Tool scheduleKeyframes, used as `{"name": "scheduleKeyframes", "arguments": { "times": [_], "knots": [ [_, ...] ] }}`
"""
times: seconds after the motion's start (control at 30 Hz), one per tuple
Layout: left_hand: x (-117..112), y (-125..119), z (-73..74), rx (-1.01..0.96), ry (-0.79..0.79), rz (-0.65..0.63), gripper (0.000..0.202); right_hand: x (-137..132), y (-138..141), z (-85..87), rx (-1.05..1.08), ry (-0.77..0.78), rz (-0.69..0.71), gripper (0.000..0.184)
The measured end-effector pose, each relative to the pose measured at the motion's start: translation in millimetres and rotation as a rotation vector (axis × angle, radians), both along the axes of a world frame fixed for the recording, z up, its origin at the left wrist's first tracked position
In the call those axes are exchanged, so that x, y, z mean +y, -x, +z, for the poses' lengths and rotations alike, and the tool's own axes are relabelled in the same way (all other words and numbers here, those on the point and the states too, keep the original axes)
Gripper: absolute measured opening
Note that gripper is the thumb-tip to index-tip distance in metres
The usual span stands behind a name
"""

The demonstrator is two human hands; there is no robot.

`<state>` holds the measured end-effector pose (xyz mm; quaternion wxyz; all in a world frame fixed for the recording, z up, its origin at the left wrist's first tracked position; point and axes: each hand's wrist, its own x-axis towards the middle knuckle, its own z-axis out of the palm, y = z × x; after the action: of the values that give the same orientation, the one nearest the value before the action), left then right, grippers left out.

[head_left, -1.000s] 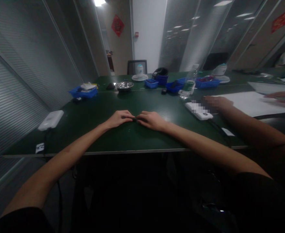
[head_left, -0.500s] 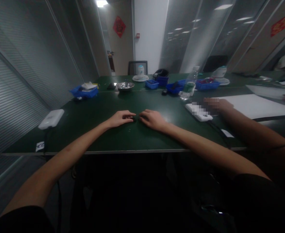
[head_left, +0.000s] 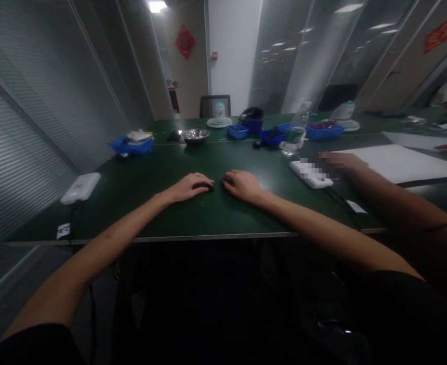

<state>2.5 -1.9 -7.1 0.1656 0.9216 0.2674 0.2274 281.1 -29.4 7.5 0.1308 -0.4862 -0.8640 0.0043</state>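
Observation:
On the dark green tabletop (head_left: pixel 177 218), my left hand (head_left: pixel 188 187) rests with thumb and fingers curled round a small dark object (head_left: pixel 207 187), whose kind is not clear. A short gap to the right, my right hand (head_left: pixel 244 185) lies low on the table, fingers bent inward and pointing at the left hand. Something dark shows between its thumb and fingers, but whether that is a thing or shadow I cannot make out.
A co-worker's hand (head_left: pixel 348 165) is at the right beside a white power bank-like box (head_left: pixel 310 175). A similar white box (head_left: pixel 80 188) lies left. Farther back are a blue tray (head_left: pixel 132 146), metal bowl (head_left: pixel 195 136), small blue bin (head_left: pixel 237 132) and water bottle (head_left: pixel 296 134).
My right hand has shifted slightly to the right, widening the gap between the hands. My left hand stays in nearly the same place, its fingers curled a little more over the dark object.

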Motion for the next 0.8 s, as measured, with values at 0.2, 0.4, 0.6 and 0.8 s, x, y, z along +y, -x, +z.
{"name": "scheduleKeyframes", "arguments": {
  "times": [0.2, 0.4, 0.6, 0.8],
  "knots": [
    [29, 57, 1.0, 0.128, -0.077, 0.326, 0.037, -4, -1, 5.2, 0.012, 0.02, 0.011, 0.039],
    [49, 145, 0.7, 0.248, -0.071, 0.897, 0.035, -4, -1, 5.6, 0.007, 0.024, 0.004, 0.038],
    [46, 184, 5.0, 0.341, -0.007, 1.258, 0.039, -3, -2, 4.8, 0.007, 0.026, 0.01, 0.038],
    [34, 187, 14.6, 0.267, 0.025, 1.312, 0.033, -2, -2, 3.7, -0.003, 0.015, 0.012, 0.037]
  ]
}}
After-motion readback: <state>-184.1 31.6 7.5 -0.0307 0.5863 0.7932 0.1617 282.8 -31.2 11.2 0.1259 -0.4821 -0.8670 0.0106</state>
